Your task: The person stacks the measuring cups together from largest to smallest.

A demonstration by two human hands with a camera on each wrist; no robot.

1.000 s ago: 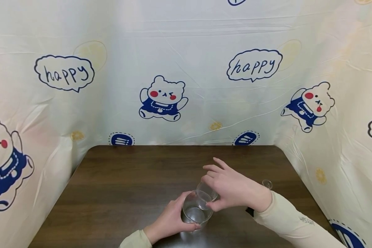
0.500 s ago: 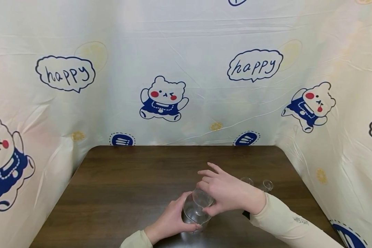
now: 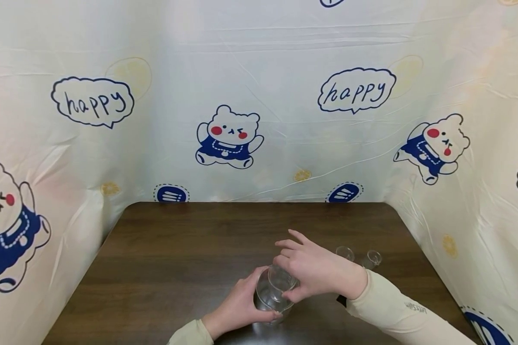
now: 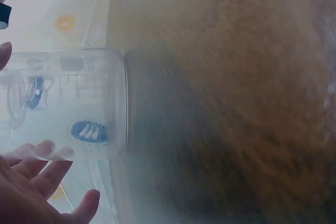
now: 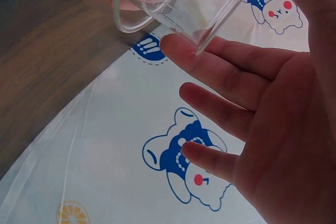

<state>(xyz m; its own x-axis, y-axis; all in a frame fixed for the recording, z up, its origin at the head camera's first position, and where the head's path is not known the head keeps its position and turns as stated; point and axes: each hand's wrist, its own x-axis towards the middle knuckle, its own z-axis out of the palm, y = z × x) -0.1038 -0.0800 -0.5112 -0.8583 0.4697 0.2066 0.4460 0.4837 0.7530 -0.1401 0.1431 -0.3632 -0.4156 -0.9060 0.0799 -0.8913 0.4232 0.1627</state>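
My left hand (image 3: 243, 302) grips a large clear beaker (image 3: 263, 294) with printed graduations, its fingers and thumb on opposite sides. The large beaker (image 4: 89, 106) stands on the table in the left wrist view. With thumb and fingers my right hand (image 3: 312, 268) pinches a smaller clear glass beaker (image 3: 282, 277) at the large one's mouth. The smaller beaker's base (image 4: 17, 98) shows inside the large beaker, above its bottom. In the right wrist view the smaller beaker (image 5: 184, 11) is tilted against the rim; the right hand's (image 5: 262, 98) other fingers are spread.
Two small clear glass vessels (image 3: 344, 253) (image 3: 373, 258) stand to the right, behind my right forearm. The dark wooden table (image 3: 177, 254) is enclosed at the back and sides by a printed cloth (image 3: 285, 62). A small black object (image 3: 342, 300) shows under the right wrist.
My right hand has moved left and slightly down, bringing the smaller beaker further into the large one's mouth. Another small glass vessel has come into view behind the forearm. My left hand stays put.
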